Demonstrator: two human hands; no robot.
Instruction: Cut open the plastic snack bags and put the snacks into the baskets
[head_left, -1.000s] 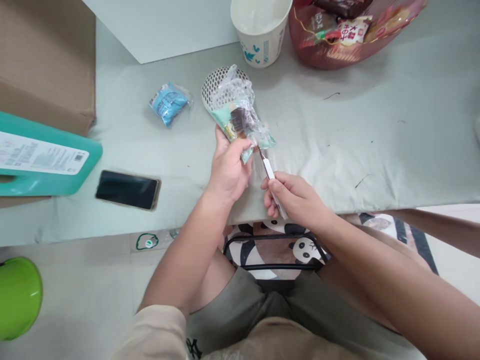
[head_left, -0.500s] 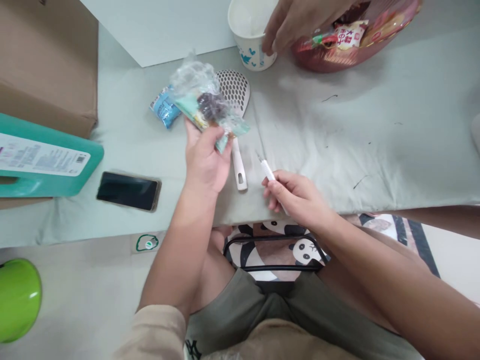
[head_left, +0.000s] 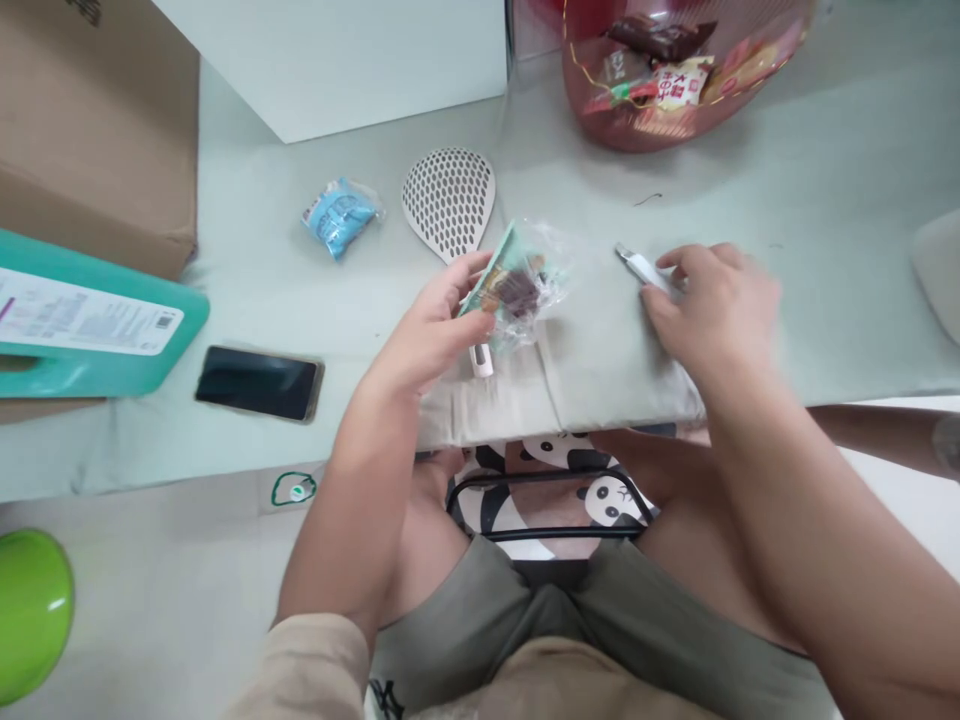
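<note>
My left hand (head_left: 442,325) grips a crinkled clear and green plastic packet (head_left: 517,285) with dark contents, held over the handle of a white slotted skimmer (head_left: 450,200). To the right, my right hand (head_left: 709,300) is closed on a small white cutter (head_left: 639,266), its metal tip pointing up and left, just above the cloth. A blue packet (head_left: 340,216) lies left of the skimmer's head.
A black phone (head_left: 259,382) lies at the left near the table edge (head_left: 375,450). Behind it are a green container (head_left: 97,340) and a cardboard box (head_left: 97,140). A white box (head_left: 360,60) and a red snack basket (head_left: 637,135) stand at the back.
The paper cup and the other hand at the back have left the view. My left hand has turned the packet and brought it right and lower. My right hand has moved right and up with the cutter.
</note>
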